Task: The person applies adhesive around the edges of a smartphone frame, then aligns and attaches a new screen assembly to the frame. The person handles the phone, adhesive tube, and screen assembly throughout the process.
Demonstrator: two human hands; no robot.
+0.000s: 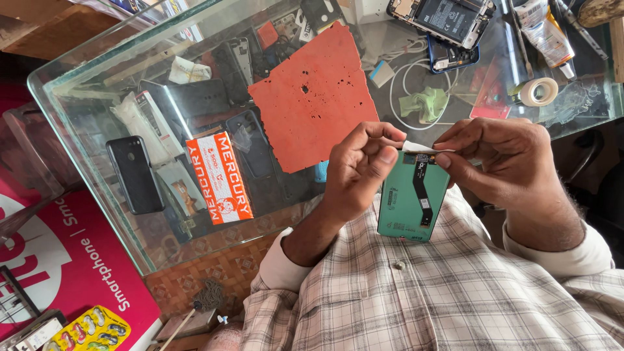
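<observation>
Both hands up over the person's chest. Left hand and right hand each pinch one end of a small white strip w/ thumb + forefinger; fingers closed narrow on it. Strip sits at the top edge of a green phone screen panel, back side up, black flex cable running down its middle. Panel hangs just below the fingers, lower end against the checked shirt.

Around: just beyond the left fingers, a red-orange mat w/ small holes + ragged edges lies on the glass tabletop. Beyond the right fingers: green cloth w/ white cable, tape roll, tube, opened phone w/ insides showing, blue-cased phone beside it. Nothing between fingers and panel.

Under the glass, well off to the left-hand side: orange-white box, black phone back, more dark covers + packets, too cluttered to sort. Tabletop is a glass display case, patterned base below. Further down-left: red poster, yellow blister tray.
</observation>
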